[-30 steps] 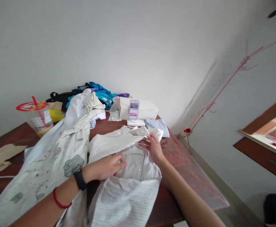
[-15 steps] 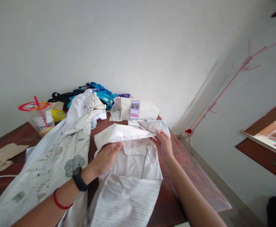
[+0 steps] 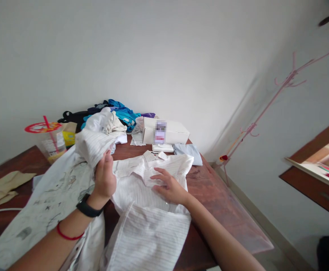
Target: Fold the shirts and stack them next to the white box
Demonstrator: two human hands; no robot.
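Observation:
A white shirt with thin stripes (image 3: 150, 229) lies spread on the table in front of me, its collar at the far side and its near part folded over. My left hand (image 3: 105, 173), with a black watch on the wrist, grips a raised, bunched part of this shirt, likely a sleeve, off to the left. Above the shirt's chest, my right hand (image 3: 171, 186) has its fingers spread and holds nothing; it touches or nearly touches the cloth. A pale garment with grey cartoon prints (image 3: 48, 203) stretches along the left, partly under the raised cloth.
On the left stands a plastic cup (image 3: 50, 141) with a red lid and straw. A clothes pile (image 3: 125, 114) lies against the wall, beside a white box (image 3: 175, 130). Folded light-blue cloth (image 3: 188, 152) rests before the box. A pink coat rack (image 3: 271, 101) stands right of the table (image 3: 209, 195).
My left hand has drawn part of the striped shirt leftward and up. My right hand has let go of the upper edge and moved left and down, over the chest.

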